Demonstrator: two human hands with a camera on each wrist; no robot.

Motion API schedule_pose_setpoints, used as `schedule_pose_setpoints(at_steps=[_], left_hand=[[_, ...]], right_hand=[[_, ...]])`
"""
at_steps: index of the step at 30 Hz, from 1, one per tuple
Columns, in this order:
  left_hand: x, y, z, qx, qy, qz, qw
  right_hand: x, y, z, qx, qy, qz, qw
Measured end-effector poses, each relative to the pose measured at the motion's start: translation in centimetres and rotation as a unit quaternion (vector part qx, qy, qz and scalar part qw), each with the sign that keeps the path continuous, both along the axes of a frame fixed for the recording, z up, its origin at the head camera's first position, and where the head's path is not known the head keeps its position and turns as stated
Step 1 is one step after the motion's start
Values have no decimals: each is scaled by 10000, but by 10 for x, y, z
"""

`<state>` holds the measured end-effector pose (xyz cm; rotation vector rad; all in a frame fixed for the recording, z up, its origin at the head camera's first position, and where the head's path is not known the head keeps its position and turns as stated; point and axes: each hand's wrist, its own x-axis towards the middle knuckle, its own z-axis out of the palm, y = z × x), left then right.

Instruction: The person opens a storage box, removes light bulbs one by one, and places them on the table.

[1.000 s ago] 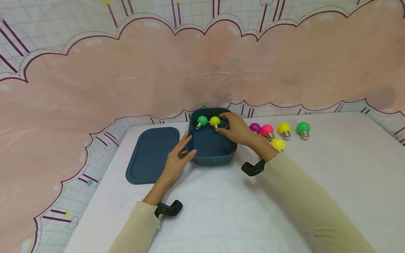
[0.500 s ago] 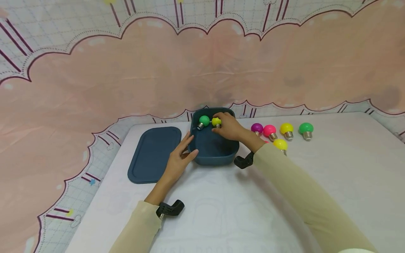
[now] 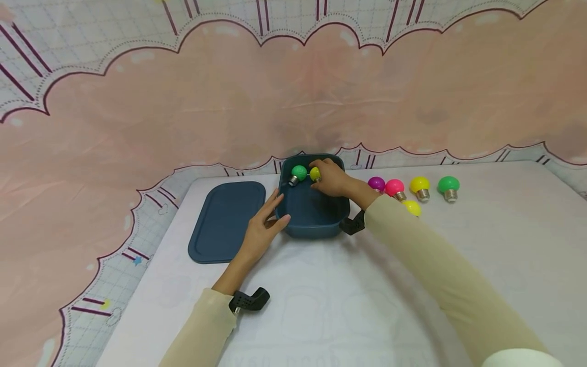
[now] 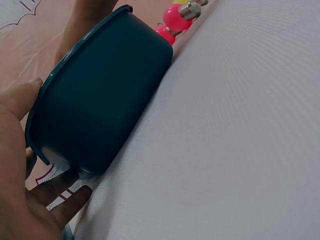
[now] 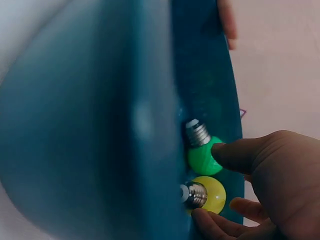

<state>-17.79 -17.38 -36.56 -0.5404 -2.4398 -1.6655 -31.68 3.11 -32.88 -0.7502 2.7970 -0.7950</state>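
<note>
A dark blue plastic box (image 3: pixel 316 232) stands uncovered on the table. Inside it, a green light bulb (image 3: pixel 299 172) and a yellow light bulb (image 3: pixel 315 174) lie side by side near the back. My right hand (image 3: pixel 331 177) reaches in over the yellow bulb. In the right wrist view, its fingertips (image 5: pixel 202 217) touch the yellow bulb's side, while the thumb (image 5: pixel 237 150) overlaps the green bulb, with a gap between thumb and yellow bulb. My left hand (image 3: pixel 260 232) rests against the box's left side, fingers spread along the rim and wall.
A matching flat lid (image 3: pixel 227 221) lies left of the box. To the right are more bulbs: purple (image 3: pixel 376 183), pink (image 3: pixel 394 187), yellow (image 3: pixel 419 184) and green (image 3: pixel 448 184). Another yellow bulb (image 3: pixel 412 207) is partly hidden by the right sleeve (image 3: pixel 426 255). A patterned backdrop rises behind the table.
My right hand has moved left and farther into the box, covering more of the yellow bulb. The left hand stays at the box's side. The head view has shifted slightly.
</note>
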Motion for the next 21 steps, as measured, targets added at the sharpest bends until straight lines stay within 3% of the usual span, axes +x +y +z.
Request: schedule_pose_setpoints(at_steps=[14,21], left_hand=[[-1,1,-1,4,7,6,10000],[-1,0,-1,32,3,-29,10000]], right_hand=[[-10,-3,2,676,80,397,9969],[-9,-1,2,514,-44,243,9984]])
